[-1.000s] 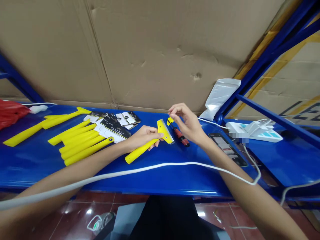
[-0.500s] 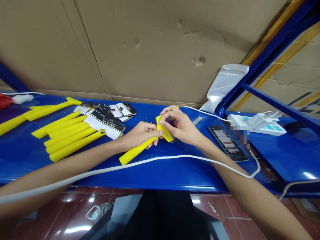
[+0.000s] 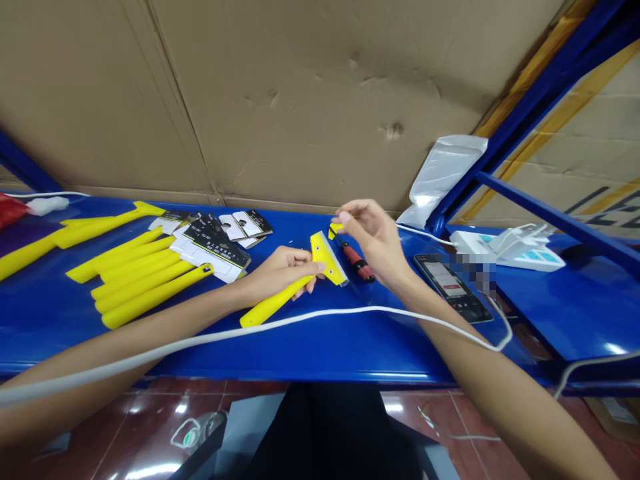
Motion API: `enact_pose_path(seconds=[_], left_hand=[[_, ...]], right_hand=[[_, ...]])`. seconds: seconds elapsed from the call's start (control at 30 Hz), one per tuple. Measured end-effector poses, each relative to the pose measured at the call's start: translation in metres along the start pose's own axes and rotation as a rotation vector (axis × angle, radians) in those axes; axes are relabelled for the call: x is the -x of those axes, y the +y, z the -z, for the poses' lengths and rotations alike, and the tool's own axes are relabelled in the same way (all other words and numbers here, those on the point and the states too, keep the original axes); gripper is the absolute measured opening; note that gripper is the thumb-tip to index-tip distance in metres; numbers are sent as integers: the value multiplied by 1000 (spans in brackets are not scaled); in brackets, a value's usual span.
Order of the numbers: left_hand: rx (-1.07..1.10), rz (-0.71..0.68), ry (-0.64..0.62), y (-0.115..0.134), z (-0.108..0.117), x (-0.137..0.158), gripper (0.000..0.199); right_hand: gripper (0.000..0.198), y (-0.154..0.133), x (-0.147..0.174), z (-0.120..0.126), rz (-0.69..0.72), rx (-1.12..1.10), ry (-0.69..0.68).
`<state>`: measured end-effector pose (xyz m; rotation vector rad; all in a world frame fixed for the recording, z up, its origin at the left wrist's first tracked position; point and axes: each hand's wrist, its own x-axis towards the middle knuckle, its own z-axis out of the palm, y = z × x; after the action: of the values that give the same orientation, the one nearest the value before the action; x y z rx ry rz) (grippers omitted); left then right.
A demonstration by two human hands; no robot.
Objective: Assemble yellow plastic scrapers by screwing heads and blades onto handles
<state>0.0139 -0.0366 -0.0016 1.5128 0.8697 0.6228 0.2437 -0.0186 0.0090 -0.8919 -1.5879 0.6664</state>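
A yellow scraper [image 3: 327,259] with a metal blade along its head is in my left hand [image 3: 285,272]. Thumb and fingers close around its neck, and the handle slants down to the left. My right hand [image 3: 373,237] hovers to the right of the scraper head, thumb and fingertips drawn together. Whatever may be between those fingertips is too small to make out. Just below them is a small yellow piece [image 3: 334,230], and a red-and-black screwdriver [image 3: 357,262] lies on the blue table [image 3: 310,353].
Several yellow handles [image 3: 145,280] and printed cards [image 3: 215,243] lie at left. A phone [image 3: 453,287] and a white power strip [image 3: 507,250] are at right. A white cable [image 3: 345,311] crosses in front of my forearms. Cardboard [image 3: 300,100] stands behind.
My right hand has left the scraper head and moved up and to the right. The scraper's blade and the screwdriver now show. My left hand keeps its hold.
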Motion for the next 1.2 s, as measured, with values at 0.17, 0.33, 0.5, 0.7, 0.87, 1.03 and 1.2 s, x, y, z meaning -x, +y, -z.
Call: enact_pose_path(seconds=[0.17, 0.33, 0.5, 0.7, 0.87, 1.03, 1.2], left_hand=[[10, -24, 25, 0, 2, 1, 37], [13, -31, 44, 2, 4, 0, 38], [14, -33, 26, 7, 5, -1, 39], [-12, -47, 8, 10, 7, 0, 36], [-51, -49, -24, 10, 10, 0, 37], [-83, -163, 79, 3, 11, -5, 42], [-453, -531, 288, -5, 16, -5, 57]], right_hand=[[25, 0, -8, 19, 308, 226, 315], [26, -1, -8, 24, 355, 313, 322], [30, -10, 0, 11, 149, 157, -12], [47, -12, 11, -6, -186, -63, -390], [52, -8, 12, -8, -307, -108, -350], [52, -3, 9, -8, -397, -110, -222], [51, 0, 7, -6, -509, -167, -162]])
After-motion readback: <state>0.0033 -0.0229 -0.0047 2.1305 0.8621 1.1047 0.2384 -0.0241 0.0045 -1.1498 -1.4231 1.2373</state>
